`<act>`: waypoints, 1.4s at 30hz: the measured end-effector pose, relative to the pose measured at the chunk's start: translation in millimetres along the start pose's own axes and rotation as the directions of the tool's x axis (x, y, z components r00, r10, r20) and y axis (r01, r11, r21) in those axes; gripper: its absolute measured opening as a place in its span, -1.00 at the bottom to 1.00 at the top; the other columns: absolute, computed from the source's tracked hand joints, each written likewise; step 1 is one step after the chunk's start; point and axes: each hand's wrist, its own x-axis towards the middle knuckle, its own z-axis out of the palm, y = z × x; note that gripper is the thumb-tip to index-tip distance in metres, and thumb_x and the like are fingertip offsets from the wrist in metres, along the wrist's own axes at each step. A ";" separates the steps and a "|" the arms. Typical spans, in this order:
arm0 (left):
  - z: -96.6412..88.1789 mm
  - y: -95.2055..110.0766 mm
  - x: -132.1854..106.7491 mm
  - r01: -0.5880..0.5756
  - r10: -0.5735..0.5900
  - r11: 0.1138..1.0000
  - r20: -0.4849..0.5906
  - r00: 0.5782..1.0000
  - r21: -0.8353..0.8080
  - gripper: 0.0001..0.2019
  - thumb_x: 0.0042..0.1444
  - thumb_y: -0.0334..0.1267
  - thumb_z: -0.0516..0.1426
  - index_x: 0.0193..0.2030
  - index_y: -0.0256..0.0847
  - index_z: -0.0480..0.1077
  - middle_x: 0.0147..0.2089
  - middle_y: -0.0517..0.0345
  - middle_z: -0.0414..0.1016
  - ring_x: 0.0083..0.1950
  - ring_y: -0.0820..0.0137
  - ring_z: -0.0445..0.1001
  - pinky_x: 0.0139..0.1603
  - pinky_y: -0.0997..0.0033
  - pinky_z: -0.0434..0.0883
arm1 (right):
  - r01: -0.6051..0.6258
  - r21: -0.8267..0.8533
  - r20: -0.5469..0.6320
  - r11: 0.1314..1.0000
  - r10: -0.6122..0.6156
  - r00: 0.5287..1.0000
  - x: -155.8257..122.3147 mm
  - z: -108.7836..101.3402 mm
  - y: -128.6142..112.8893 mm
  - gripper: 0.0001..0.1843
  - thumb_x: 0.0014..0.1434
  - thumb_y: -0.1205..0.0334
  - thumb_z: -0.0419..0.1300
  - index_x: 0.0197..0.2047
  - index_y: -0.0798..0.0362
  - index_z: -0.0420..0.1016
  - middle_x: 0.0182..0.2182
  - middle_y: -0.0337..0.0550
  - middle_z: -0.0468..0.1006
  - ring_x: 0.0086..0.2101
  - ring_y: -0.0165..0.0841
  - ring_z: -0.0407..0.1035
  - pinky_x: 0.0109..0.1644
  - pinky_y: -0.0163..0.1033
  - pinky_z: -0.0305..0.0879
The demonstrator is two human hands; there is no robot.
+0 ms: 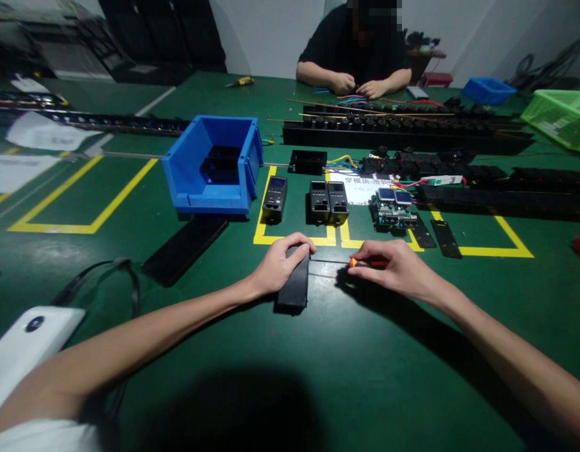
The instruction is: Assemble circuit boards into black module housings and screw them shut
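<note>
My left hand (275, 265) is closed around a black plastic box (294, 294) and holds it against the green table. In the fingers of my right hand (397, 267) is a screwdriver (353, 263) with an orange and black handle. Its thin shaft points left, with the tip at the right side of the box; whether it sits in a screw is too small to tell. Just beyond my hands stand a black module with a small screen (275, 196), a pair of black modules (328, 199) and green circuit boards with two screens (394, 210). Thin black plates (445, 238) lie farther right.
A blue bin (205, 204) containing black parts stands left of the modules, with a black phone (186, 251) before it. At lower left are a white device (40, 333) and a cable. Long black rails (403, 135) span the back, where a co-worker (353, 56) handles wires.
</note>
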 end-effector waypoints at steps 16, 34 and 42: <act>0.2 -1.2 0.5 -0.005 0.005 1.000 -0.014 1.000 -0.001 -0.76 0.30 -0.21 0.01 -0.25 -0.27 0.44 -0.22 0.09 0.49 -0.11 0.33 0.44 0.00 0.35 0.30 | 0.484 -0.696 0.023 0.530 -0.658 0.753 -5.0 2.3 18.0 -0.90 0.29 0.36 0.16 -0.17 0.10 0.50 -0.34 -0.11 0.61 -0.40 -0.40 0.41 -0.36 -0.29 0.25; 0.6 -1.2 -0.5 -0.004 0.004 1.000 -0.011 1.000 0.016 -0.76 0.30 -0.20 0.01 -0.24 -0.26 0.44 -0.22 0.09 0.48 -0.11 0.33 0.44 0.00 0.33 0.31 | -0.340 0.423 0.240 0.840 0.257 0.936 6.4 1.9 -0.9 -0.62 0.07 -0.05 0.34 -0.35 0.13 0.48 -0.54 -0.25 0.49 -0.63 -0.55 0.20 -0.62 -0.41 0.05; -0.3 -0.4 0.2 0.000 0.000 1.000 -0.001 1.000 0.029 -0.75 0.31 -0.19 0.00 -0.24 -0.26 0.44 -0.21 0.08 0.49 -0.10 0.32 0.45 0.01 0.33 0.32 | 0.082 -0.045 -0.024 0.996 -0.083 0.996 2.2 4.2 5.2 -0.73 0.20 0.05 0.26 -0.29 0.12 0.51 -0.42 -0.13 0.58 -0.43 -0.39 0.44 -0.40 -0.33 0.28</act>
